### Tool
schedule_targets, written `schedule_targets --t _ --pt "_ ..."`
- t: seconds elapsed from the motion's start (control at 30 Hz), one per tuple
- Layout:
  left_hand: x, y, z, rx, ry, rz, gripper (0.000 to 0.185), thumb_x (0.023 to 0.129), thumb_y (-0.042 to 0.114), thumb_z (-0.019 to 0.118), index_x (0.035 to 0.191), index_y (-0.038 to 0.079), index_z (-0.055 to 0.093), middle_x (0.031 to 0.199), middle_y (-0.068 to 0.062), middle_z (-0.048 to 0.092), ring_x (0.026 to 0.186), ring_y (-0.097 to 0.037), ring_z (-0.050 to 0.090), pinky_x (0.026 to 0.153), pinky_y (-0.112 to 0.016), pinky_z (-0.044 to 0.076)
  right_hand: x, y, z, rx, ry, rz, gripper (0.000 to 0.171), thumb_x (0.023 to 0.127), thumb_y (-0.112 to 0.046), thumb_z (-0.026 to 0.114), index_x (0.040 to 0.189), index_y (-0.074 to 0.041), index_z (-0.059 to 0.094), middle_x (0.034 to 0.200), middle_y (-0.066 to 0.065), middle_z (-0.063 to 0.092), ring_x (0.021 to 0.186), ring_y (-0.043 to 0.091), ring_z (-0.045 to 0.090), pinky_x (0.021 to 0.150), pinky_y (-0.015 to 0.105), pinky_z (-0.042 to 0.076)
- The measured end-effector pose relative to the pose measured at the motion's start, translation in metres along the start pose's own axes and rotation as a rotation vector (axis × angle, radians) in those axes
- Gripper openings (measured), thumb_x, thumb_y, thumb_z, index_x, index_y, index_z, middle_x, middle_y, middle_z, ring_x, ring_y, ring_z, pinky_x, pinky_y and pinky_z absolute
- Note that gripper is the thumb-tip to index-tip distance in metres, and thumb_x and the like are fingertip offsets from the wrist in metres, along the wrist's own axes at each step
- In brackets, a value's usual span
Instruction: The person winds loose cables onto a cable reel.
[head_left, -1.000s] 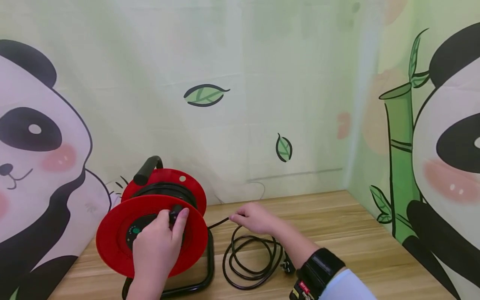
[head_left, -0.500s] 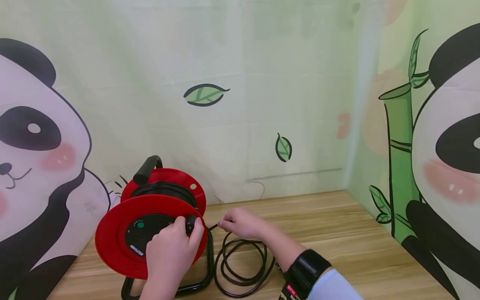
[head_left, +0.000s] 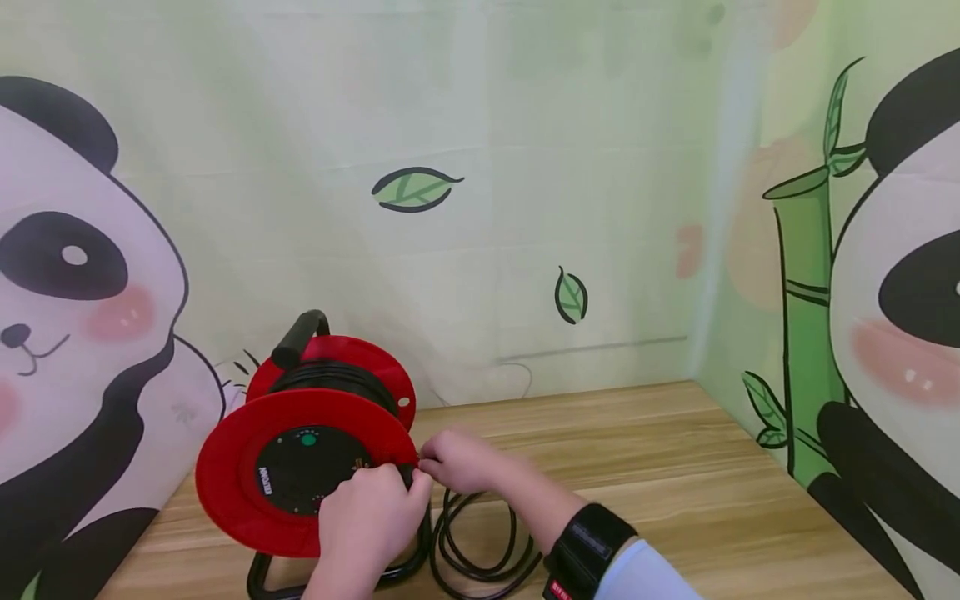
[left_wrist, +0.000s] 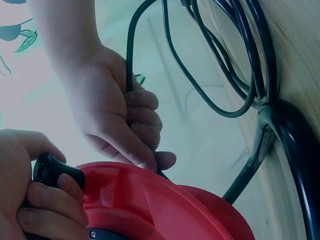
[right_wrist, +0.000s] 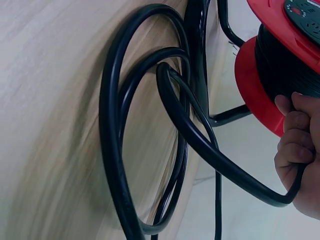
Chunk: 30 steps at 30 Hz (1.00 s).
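A red cable reel point(head_left: 232, 483) with a black centre panel stands on the table at the left of the head view. My left hand point(head_left: 371, 512) grips the black crank knob point(left_wrist: 57, 172) at the right side of its front disc. Close beside that disc, my right hand point(head_left: 465, 462) holds the black cable point(right_wrist: 240, 180) in curled fingers, where it runs onto the drum. Black cable is wound between the two discs. The rest of the cable trails from my right hand into loose loops on the table.
A black tube frame point(left_wrist: 295, 145) carries the reel, with a carry handle point(head_left: 300, 337) on top. The wooden table point(head_left: 675, 492) extends to the right. Behind it hangs a backdrop point(head_left: 480, 208) printed with pandas, leaves and bamboo.
The reel has turned clockwise, my left hand carrying the knob down to the right. My right hand has moved left, close to the disc, and the loose loops have shifted left.
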<state>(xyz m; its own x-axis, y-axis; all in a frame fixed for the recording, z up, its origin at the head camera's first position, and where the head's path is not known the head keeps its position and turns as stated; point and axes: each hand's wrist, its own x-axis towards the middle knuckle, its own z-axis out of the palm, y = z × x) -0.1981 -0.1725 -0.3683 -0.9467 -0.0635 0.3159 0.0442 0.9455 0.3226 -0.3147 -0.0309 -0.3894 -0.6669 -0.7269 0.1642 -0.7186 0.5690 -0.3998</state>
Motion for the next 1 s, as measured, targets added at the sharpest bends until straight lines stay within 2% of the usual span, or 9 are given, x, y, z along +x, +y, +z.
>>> schedule_targets --t 0.13,0.47,0.8,1.0 --pt "0.0 -0.001 0.001 0.018 -0.042 0.01 0.049 0.096 0.039 0.05 0.054 0.015 0.051 0.05 -0.003 0.046 0.046 -0.024 0.045 0.043 -0.037 0.036 0.001 -0.001 0.002 -0.035 -0.004 -0.001 0.021 0.103 -0.015 0.058 0.089 -0.013 0.073 0.068 -0.009 0.056 0.062 0.006 0.05 0.063 0.019 0.044" --pt "0.001 -0.001 -0.002 0.013 -0.077 0.002 0.05 0.097 0.04 0.049 0.055 0.015 0.052 0.051 -0.003 0.048 0.048 -0.023 0.047 0.044 -0.038 0.036 0.001 0.003 0.005 -0.003 -0.001 0.003 0.021 0.104 -0.016 0.058 0.09 -0.014 0.073 0.068 -0.01 0.057 0.063 0.005 0.051 0.064 0.019 0.044" --pt "0.0 0.0 -0.003 0.001 -0.093 -0.013 0.05 0.098 0.04 0.047 0.055 0.015 0.052 0.052 -0.003 0.049 0.048 -0.023 0.047 0.045 -0.038 0.036 -0.009 0.02 -0.003 0.188 0.021 0.037 0.027 0.101 -0.017 0.063 0.075 -0.015 0.067 0.06 -0.009 0.049 0.053 0.006 0.044 0.053 0.022 0.038" --pt "0.0 0.0 -0.003 -0.004 -0.108 -0.024 0.051 0.099 0.042 0.048 0.055 0.015 0.053 0.052 -0.003 0.049 0.048 -0.023 0.047 0.045 -0.037 0.036 -0.024 0.035 -0.018 0.227 0.032 0.071 0.03 0.101 -0.022 0.065 0.071 -0.016 0.063 0.057 -0.009 0.044 0.051 0.006 0.039 0.05 0.023 0.034"
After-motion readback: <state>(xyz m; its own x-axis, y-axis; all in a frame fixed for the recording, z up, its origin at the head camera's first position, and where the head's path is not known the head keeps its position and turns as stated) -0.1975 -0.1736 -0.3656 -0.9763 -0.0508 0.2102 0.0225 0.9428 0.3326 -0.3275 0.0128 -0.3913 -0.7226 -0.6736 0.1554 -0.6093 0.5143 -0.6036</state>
